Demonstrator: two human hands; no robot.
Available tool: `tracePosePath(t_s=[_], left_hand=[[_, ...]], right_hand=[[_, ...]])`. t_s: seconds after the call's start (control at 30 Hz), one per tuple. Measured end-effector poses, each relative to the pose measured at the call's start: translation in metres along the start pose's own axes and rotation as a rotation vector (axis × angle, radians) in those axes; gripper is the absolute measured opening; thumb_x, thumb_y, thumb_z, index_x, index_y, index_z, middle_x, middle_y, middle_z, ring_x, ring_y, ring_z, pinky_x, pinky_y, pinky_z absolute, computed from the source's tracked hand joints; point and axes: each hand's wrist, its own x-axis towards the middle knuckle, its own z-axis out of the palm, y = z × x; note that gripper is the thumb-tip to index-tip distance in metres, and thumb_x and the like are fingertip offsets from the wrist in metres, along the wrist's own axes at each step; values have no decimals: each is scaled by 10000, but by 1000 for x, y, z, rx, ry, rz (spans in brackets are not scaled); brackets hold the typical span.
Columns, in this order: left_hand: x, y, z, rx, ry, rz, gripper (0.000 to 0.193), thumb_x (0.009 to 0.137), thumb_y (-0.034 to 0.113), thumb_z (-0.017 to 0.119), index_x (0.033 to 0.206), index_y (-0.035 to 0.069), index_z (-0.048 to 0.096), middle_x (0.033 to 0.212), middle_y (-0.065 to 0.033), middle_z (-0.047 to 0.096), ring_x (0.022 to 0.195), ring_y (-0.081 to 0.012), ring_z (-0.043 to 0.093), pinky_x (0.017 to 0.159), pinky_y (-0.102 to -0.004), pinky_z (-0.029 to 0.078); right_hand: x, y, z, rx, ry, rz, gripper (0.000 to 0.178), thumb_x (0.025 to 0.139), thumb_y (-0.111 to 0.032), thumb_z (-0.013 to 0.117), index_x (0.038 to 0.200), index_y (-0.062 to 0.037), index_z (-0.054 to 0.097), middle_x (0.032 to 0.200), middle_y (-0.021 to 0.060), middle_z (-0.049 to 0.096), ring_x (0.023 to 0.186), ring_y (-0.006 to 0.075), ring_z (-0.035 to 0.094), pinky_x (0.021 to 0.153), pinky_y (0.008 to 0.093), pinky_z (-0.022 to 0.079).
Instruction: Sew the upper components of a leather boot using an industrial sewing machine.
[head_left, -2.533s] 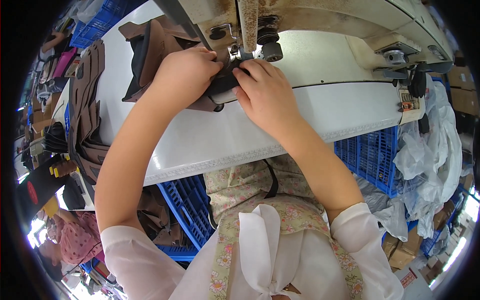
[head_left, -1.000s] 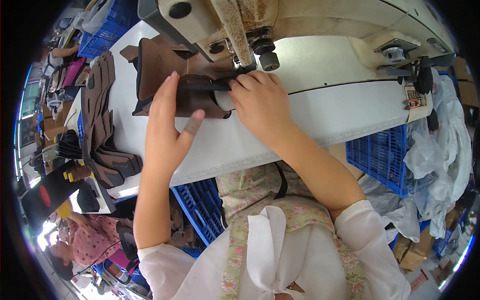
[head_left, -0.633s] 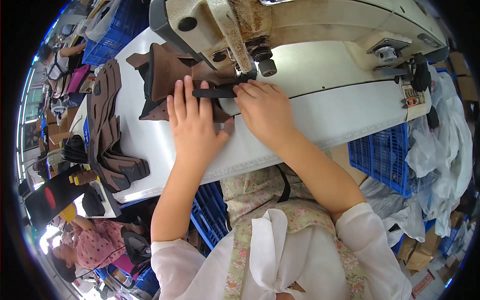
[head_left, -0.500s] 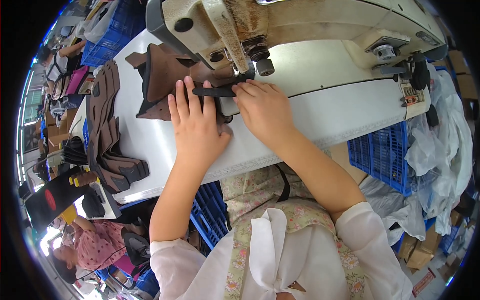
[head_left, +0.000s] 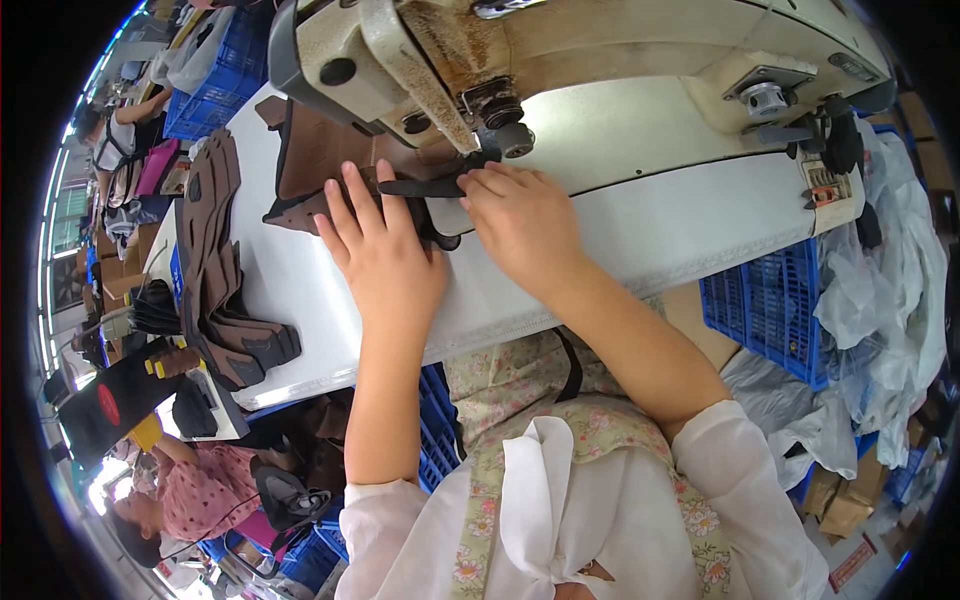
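Observation:
A brown leather-like piece with dark edges [head_left: 325, 150] lies under the head of a sewing machine [head_left: 640, 45]. My left hand [head_left: 388, 275] rests on its near side, fingers stretched out and spread. A narrow black strip [head_left: 425, 188] runs from the left hand's fingers across to my right hand [head_left: 525, 230]. The right hand's fingers are pressed together on the strip's right end, just below the needle area. The machine head and my fingers hide the spot where strip and brown piece meet.
Overlapping brown pieces [head_left: 210, 260] lie along the table's left side. A blue crate [head_left: 765, 310] and clear plastic bags [head_left: 870, 290] stand beyond the right edge. Another person in a pink dotted top [head_left: 205, 490] sits at lower left; one more is farther back.
The brown piece and the strip have shifted slightly left beneath the machine. My left hand has turned a little and its elbow has come inward; my right hand has barely moved.

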Motion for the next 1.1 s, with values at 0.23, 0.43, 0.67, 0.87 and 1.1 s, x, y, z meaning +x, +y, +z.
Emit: tracePosePath(t_s=[0.23,0.43,0.67,0.87,1.1], left_hand=[[4,-22,-4,44,-80,186,780,688,151,687,1411,-18,450,1465,-231,431,1417,-375,340,1183,-537,213],[9,-49,-25,8,-116,331,809,673,217,730,1414,21,470,1504,-186,402,1426,-346,341,1186,-536,179],[25,-77,-19,163,-56,562,786,691,37,669,1442,31,437,1500,-125,433,1404,-285,391,1136,-440,316],[26,-75,-4,59,-15,575,726,677,6,650,1388,45,509,1420,-86,532,1312,-255,493,1066,-417,391],[40,-72,-20,26,-110,782,352,661,42,650,1009,35,701,1333,-85,616,1269,-243,536,1091,-421,386]], right_hand=[[0,-5,-2,6,-11,21,205,853,-167,666,1015,-52,715,1015,66,717,1031,250,667,868,398,506],[0,-5,-1,-14,-2,12,210,841,-163,679,1018,-54,714,1019,55,713,1041,242,660,870,387,505],[0,-7,-2,-49,0,7,217,832,-160,689,1022,-59,716,1018,53,712,1035,233,661,868,379,509],[-1,-5,-2,-56,-15,-4,233,862,-190,652,1026,-33,708,1006,67,705,1062,238,654,912,372,497],[-3,-4,-4,-87,-66,-39,259,819,-137,633,1044,-32,706,1052,83,693,1077,250,648,930,381,493]])
